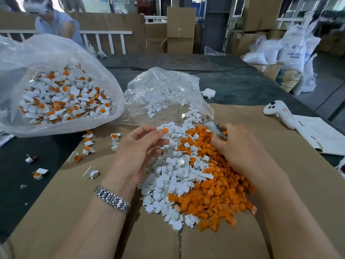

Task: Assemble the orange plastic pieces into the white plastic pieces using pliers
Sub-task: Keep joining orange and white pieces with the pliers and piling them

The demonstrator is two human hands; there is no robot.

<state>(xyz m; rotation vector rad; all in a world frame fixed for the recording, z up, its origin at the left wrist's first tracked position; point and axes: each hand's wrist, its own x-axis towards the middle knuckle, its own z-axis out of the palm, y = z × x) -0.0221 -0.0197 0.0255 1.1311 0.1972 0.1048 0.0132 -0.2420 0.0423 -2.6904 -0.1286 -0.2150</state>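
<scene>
A bag (56, 86) of joined pieces sits far left on the table (242, 86). The left hand (138, 152) pinches a white piece (164, 132) with an orange insert above the mixed pile (196, 180). The right hand (235, 144) grips blurred pliers (214, 128) over the orange pieces (220, 193).

A dark grey-green surface (233, 85) runs across the middle, overlaid toward 6 o'clock by flattened brown cardboard (291, 165). At 11 o'clock a white railing (104, 41) runs along its far edge. Stacked cardboard boxes (180, 30) stand at 12 o'clock, with more at 1 o'clock. White sacks (291, 51) slump at 2 o'clock, one printed with blue lettering. Daylight comes through windows (97, 4) at the top edge.
</scene>
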